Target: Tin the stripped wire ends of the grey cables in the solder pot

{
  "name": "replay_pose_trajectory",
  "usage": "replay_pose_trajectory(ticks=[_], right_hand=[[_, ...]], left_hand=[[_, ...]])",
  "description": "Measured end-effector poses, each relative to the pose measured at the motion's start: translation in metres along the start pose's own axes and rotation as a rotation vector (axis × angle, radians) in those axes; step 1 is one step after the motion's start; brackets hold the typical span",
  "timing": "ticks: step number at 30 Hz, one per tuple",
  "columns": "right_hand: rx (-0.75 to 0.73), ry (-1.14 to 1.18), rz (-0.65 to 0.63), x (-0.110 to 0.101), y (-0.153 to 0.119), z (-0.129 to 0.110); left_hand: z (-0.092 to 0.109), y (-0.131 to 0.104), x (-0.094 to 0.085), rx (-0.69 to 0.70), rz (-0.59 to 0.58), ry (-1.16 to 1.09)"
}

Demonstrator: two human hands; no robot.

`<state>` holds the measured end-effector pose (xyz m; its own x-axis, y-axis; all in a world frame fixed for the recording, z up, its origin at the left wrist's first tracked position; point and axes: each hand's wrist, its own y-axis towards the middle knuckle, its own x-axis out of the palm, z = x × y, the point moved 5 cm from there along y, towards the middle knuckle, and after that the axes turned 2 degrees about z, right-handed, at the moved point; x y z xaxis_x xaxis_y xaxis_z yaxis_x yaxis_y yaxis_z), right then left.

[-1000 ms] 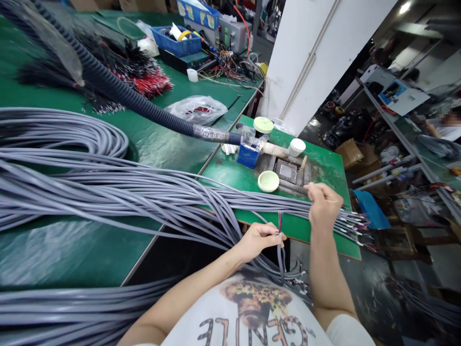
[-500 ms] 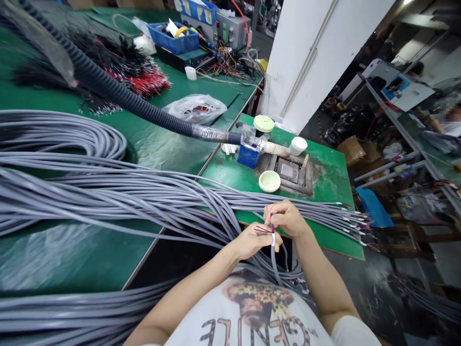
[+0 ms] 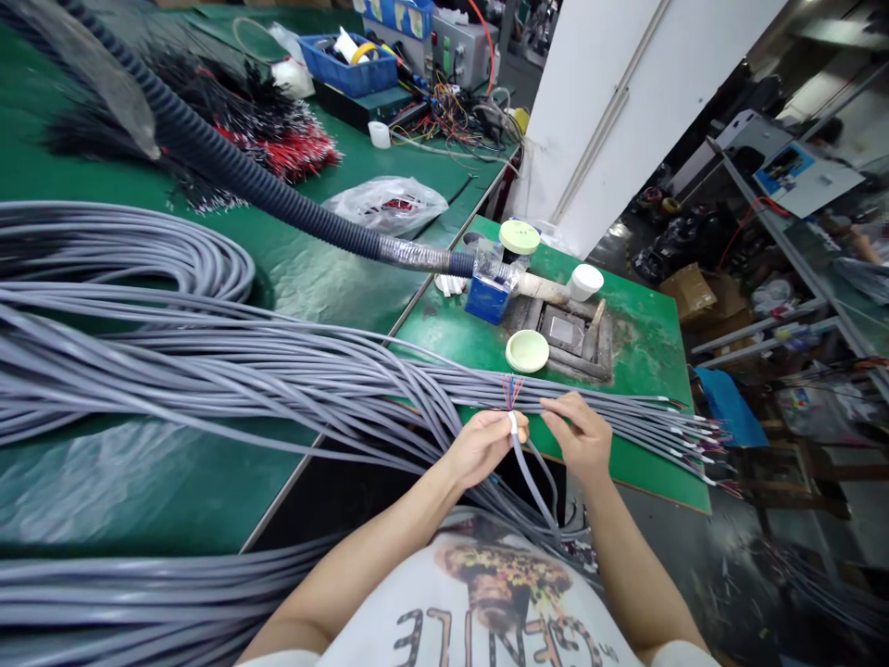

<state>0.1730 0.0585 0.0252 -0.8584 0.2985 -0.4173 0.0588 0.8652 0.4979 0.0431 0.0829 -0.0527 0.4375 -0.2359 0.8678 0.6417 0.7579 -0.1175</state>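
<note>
My left hand (image 3: 484, 446) pinches a grey cable (image 3: 531, 482) near its end, at a white band. Thin red, blue and dark wires (image 3: 512, 393) fan out upward from that end. Just to the right, my right hand (image 3: 582, 437) is apart from the cable, its thumb and forefinger separated with nothing visible between them. Behind both hands, a thick bundle of grey cables (image 3: 403, 375) runs across the bench. Its stripped ends (image 3: 708, 443) lie at the right edge of the green board.
Beyond the bundle, a pale green lid-like dish (image 3: 527, 352) sits beside a grimy square metal fixture (image 3: 566, 329). A ribbed dark hose (image 3: 292, 208) crosses above the bench to a blue box (image 3: 486, 298). A white pillar (image 3: 590, 102) stands behind. More cables (image 3: 139, 593) lie at front left.
My right hand has come away from the wires and moved right. The wires, earlier between both hands, now spread upward from the cable end in my left hand. The view has shifted slightly.
</note>
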Motion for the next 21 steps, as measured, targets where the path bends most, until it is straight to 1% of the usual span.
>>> replay_pose_trajectory(ticks=[1, 2, 5, 6, 8, 10, 12, 13, 15, 16, 18, 19, 21], right_hand=[[-0.085, -0.074, -0.021, -0.003, -0.002, -0.007], [-0.168, -0.148, -0.068, -0.004, -0.005, -0.013], [-0.376, -0.344, -0.26, 0.001, -0.014, -0.027], [-0.429, -0.389, -0.305, 0.003, -0.017, -0.03], [-0.514, -0.439, -0.331, 0.006, -0.018, -0.034], [-0.546, -0.438, -0.285, 0.005, -0.011, -0.035], [-0.516, -0.385, -0.166, -0.004, 0.003, -0.034], [-0.465, -0.357, -0.087, -0.01, 0.013, -0.032], [-0.317, -0.323, 0.054, -0.022, 0.034, -0.024], [-0.239, -0.319, 0.098, -0.027, 0.044, -0.019], [-0.114, -0.328, 0.123, -0.032, 0.061, -0.006], [-0.077, -0.331, 0.123, -0.032, 0.068, 0.0], [-0.031, -0.343, 0.12, -0.031, 0.079, 0.013]], left_hand=[[0.001, 0.0, 0.0, -0.001, 0.01, -0.002], [0.002, 0.001, 0.0, -0.006, 0.022, -0.006], [0.004, 0.004, 0.002, -0.021, 0.037, -0.02], [0.005, 0.005, 0.004, -0.019, 0.031, -0.019], [0.007, 0.006, 0.008, -0.008, 0.023, 0.005], [0.013, 0.006, 0.01, 0.03, 0.027, 0.087], [0.024, 0.003, 0.012, 0.134, 0.046, 0.277], [0.032, 0.001, 0.013, 0.226, 0.06, 0.421], [0.05, -0.008, 0.015, 0.48, 0.097, 0.748], [0.058, -0.014, 0.016, 0.618, 0.12, 0.901], [0.068, -0.024, 0.016, 0.857, 0.171, 1.137], [0.071, -0.027, 0.013, 0.938, 0.2, 1.217], [0.072, -0.029, 0.005, 1.032, 0.262, 1.331]])
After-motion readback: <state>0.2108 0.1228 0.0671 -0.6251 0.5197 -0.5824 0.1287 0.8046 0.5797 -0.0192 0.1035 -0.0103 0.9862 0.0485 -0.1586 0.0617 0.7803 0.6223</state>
